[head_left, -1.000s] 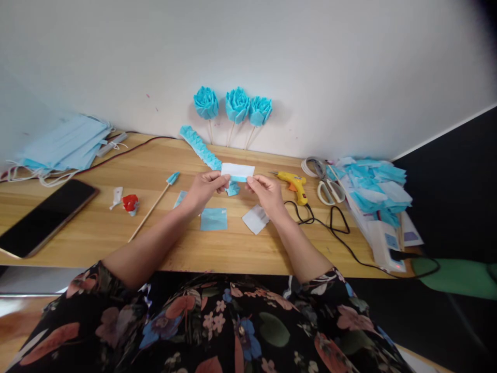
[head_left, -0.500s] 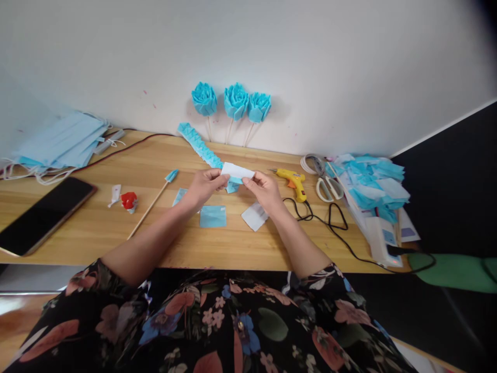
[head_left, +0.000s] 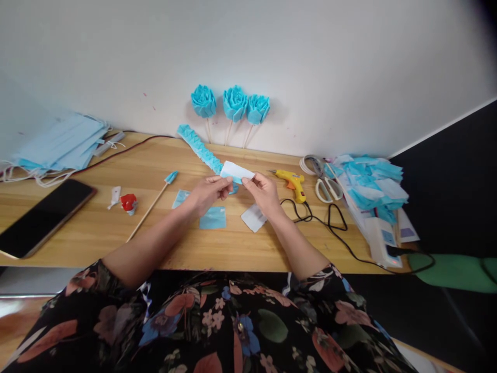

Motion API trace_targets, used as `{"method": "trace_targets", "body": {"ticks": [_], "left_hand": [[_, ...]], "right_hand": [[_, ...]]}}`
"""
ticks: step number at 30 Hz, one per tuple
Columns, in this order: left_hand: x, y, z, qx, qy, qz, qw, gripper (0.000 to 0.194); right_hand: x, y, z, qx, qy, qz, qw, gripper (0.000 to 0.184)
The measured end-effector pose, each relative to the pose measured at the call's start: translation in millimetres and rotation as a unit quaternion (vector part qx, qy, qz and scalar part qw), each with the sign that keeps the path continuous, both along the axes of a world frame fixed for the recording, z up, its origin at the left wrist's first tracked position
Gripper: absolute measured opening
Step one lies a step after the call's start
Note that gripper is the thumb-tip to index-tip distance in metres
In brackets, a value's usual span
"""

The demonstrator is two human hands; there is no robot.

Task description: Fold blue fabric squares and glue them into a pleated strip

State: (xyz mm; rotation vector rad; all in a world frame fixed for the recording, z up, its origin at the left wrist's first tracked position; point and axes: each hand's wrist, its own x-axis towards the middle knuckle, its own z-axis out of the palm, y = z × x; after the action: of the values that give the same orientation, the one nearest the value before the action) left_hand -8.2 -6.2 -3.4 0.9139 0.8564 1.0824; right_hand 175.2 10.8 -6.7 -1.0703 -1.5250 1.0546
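A folded piece of mask fabric (head_left: 237, 170), white on top with a blue lower edge, is held up over the table. My right hand (head_left: 263, 192) pinches its right end. At the lower left edge, my left hand (head_left: 213, 192) has its thumb against the fabric and its other fingers curled underneath. Below my hands lie a blue fabric square (head_left: 213, 217), a second blue piece (head_left: 180, 198) partly behind my left wrist, and a white piece (head_left: 253, 218) beside my right wrist. A pleated blue strip (head_left: 200, 147) extends behind the held piece.
Three blue fabric flowers (head_left: 235, 103) on sticks lean on the wall. A blue-tipped stick (head_left: 149, 210), a red wrapper (head_left: 129, 203), a phone (head_left: 44, 217) and masks (head_left: 62, 142) are left. Rightward are a glue gun (head_left: 291, 182), scissors (head_left: 328, 189), fabric scraps (head_left: 373, 184) and a power strip (head_left: 382, 241).
My left hand has slid slightly down and its fingers have curled at the fabric's lower left edge. The held piece now tilts a little more, and my right hand keeps its pinch.
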Motion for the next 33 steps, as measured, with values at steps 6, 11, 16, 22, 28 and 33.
{"method": "trace_targets", "body": {"ticks": [6,11,16,22,28,33], "left_hand": [[-3.2,4.5,-1.0,-0.014,-0.015,0.034,0.999,0.026],[-7.2,7.9,4.8,-0.037,-0.039,0.074,0.996,0.020],[-8.1,8.6,6.4,-0.046,-0.043,0.068,0.996,0.019],[-6.4,7.8,0.3,-0.033,-0.023,0.058,0.997,0.020],[-7.2,7.5,2.6,-0.031,-0.022,0.058,0.998,0.019],[-6.4,6.8,6.7,-0.046,-0.045,0.058,0.996,0.014]], "right_hand": [[-1.3,-0.6,-2.1,0.000,-0.008,0.012,1.000,0.028],[0.5,2.3,-0.9,-0.011,0.034,0.007,0.999,0.026],[4.1,3.5,0.9,-0.031,0.033,0.012,0.999,0.038],[1.1,-0.9,4.4,-0.044,-0.009,0.067,0.997,0.042],[-1.2,-3.3,4.5,-0.028,-0.061,0.050,0.997,0.035],[0.0,-2.6,3.5,-0.002,-0.069,0.056,0.996,0.035]]}}
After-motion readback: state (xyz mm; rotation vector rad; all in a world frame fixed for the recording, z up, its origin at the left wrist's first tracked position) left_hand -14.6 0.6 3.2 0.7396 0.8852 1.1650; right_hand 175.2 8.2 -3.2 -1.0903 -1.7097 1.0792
